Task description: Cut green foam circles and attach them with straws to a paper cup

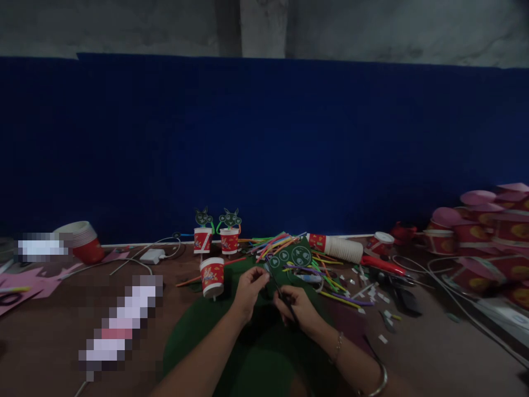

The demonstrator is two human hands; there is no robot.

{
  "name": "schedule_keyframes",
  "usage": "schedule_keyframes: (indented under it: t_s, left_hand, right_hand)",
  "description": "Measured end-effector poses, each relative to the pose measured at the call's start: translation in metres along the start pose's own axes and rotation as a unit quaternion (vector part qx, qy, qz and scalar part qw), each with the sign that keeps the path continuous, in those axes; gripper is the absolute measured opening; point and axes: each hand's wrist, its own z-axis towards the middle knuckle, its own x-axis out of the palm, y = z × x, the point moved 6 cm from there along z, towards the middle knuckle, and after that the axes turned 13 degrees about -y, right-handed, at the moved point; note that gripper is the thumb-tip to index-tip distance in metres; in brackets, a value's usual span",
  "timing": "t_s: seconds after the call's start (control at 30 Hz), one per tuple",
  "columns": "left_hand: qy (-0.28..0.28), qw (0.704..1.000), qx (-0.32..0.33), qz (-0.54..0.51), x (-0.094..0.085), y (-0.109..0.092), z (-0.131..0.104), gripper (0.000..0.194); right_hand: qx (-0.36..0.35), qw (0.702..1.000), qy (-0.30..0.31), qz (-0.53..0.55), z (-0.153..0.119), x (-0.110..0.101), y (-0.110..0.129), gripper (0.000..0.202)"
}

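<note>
My left hand pinches the left end of a dark green sheet with pale round face drawings on it. Around black scissors the fingers of my right hand are wrapped, and the blades point up at the sheet's left edge near my left fingertips. A red paper cup stands to the left of my left hand. Behind it, two red cups carry dark green animal heads with pipe-cleaner arms. A pile of coloured pipe cleaners lies just beyond my hands.
Stacked white-rimmed cups lie behind on the right, near a red-handled tool and paper scraps. Many finished red cups crowd the far right. A charger, cables, pink paper and another cup stack are at left.
</note>
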Motion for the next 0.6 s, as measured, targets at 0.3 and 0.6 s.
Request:
schedule_keyframes:
  t_s: [0.3,0.6]
  left_hand:
    - [0.005,1.0,-0.004,0.017,0.0022,-0.0003,-0.0015,0.015]
    - [-0.001,1.0,-0.03,0.007,0.0036,0.0032,-0.0045,0.016]
  right_hand:
    - [-0.026,1.0,0.012,0.006,0.0005,0.0009,-0.0014,0.022]
    - [-0.039,0.999,0.011,0.009,0.0009,0.0013,-0.0002,0.026]
